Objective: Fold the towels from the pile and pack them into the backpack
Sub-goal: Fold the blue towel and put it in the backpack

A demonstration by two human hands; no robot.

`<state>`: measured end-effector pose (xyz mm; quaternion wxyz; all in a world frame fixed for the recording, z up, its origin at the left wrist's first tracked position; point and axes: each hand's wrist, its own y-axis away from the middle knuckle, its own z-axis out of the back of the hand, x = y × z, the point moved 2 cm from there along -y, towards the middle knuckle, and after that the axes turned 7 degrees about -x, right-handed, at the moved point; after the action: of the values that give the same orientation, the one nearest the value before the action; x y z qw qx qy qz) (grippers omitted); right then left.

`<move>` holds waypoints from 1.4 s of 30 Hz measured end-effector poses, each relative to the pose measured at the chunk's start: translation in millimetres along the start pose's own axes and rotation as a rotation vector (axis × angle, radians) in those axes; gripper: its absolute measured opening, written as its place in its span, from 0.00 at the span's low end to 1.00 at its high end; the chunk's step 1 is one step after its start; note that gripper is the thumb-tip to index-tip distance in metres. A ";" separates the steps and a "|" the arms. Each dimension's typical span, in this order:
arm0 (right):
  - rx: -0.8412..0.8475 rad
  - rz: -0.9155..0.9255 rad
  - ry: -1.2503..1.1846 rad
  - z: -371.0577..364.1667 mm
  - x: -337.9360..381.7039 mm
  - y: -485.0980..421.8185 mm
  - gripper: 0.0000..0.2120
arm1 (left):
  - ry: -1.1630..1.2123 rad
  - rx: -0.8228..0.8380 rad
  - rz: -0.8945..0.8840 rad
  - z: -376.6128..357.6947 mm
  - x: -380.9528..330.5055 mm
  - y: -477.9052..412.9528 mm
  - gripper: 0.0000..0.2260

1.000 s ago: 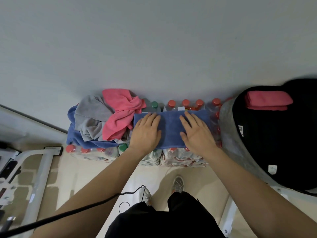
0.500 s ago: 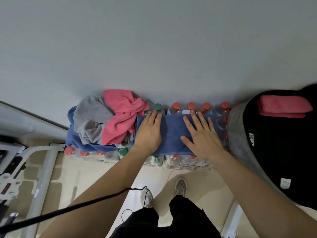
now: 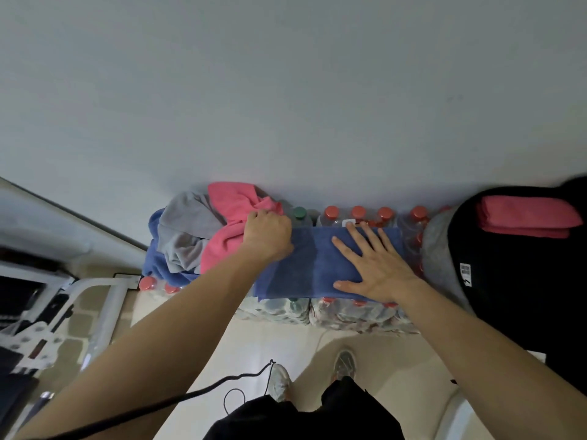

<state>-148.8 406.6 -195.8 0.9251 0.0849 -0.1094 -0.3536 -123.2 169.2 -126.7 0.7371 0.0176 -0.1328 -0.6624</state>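
Your left hand (image 3: pixel 268 236) is curled round the left end of the long, folded blue terry towel (image 3: pixel 311 265), knuckles up. The fingertips are hidden, so you cannot tell whether they pinch the blue cloth alone. Your right hand (image 3: pixel 378 265) lies flat with fingers spread, pressing the towel's right half. The towel lies across the shrink-wrapped packs of clear plastic bottles (image 3: pixel 349 312). It sits between the loose pile of pink, grey and blue towels (image 3: pixel 190 230) on the left and the open black fabric backpack (image 3: pixel 508 296) on the right. One folded pink towel (image 3: pixel 524 217) already sits in the backpack.

The nearest risk is at your left knuckles, which touch the crumpled pink cloth of the pile. If your fingers catch a fold of it as you bring the blue end over, you probably drag it into the fold or tip the heap. The heap already hangs over the left edge of the packs.

The surface works against you too. It is all round caps and slick wrap, and the towel's near edge reaches the front of the packs. If you ease the flat palm while you pull, the whole strip may slide towards you and drop to the floor.

The layers could also shear and leave a lopsided bundle, which packs badly.
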 end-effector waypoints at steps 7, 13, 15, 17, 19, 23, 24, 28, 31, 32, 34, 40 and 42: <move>-0.041 -0.068 0.014 -8.2 12.2 -6.4 0.48 | 0.809 -0.038 0.297 9.3 24.4 24.6 0.09; -0.083 -0.113 0.001 -5.3 25.3 -13.8 0.48 | 0.898 -0.213 0.425 16.7 37.1 26.1 0.14; -0.100 -0.132 -0.006 -3.8 34.0 -20.3 0.48 | 0.920 -0.258 0.442 23.3 41.4 18.7 0.13; -0.120 -0.152 -0.021 -2.8 41.9 -26.7 0.48 | 0.935 -0.284 0.436 31.9 39.3 12.3 0.12; -0.129 -0.166 -0.036 -1.6 45.8 -30.1 0.49 | 0.918 -0.291 0.405 41.8 30.2 8.7 0.11; -0.178 -0.187 -0.040 7.6 41.0 -12.1 0.44 | 0.939 -0.264 0.321 53.6 0.7 4.8 0.10; -0.190 -0.210 -0.029 11.9 38.2 -1.3 0.40 | 0.934 -0.252 0.295 54.7 -8.1 3.8 0.10; -0.181 -0.337 -0.051 16.8 27.6 51.3 0.29 | 0.927 -0.165 0.206 51.5 -54.0 -1.1 0.12; -0.135 -0.415 -0.122 11.8 28.1 69.3 0.25 | 0.950 -0.082 0.164 41.5 -90.5 -3.5 0.11; -0.129 -0.438 -0.130 8.9 29.4 70.6 0.23 | 0.939 -0.059 0.150 37.4 -100.9 -4.3 0.10; -0.131 -0.482 -0.153 4.8 31.5 70.9 0.19 | 0.902 -0.021 0.121 28.6 -118.9 -6.6 0.10; -0.217 -0.604 -0.350 10.9 30.2 86.2 0.28 | 0.904 0.023 0.044 13.8 -145.0 -5.0 0.09; -0.294 -0.612 -0.383 19.9 27.3 91.9 0.29 | 0.984 0.033 0.054 14.2 -137.6 -3.4 0.11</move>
<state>-75.7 454.3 -151.3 0.7419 -0.0875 -0.1981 -0.6346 -141.6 305.9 -137.4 0.7288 0.3368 0.2203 -0.5540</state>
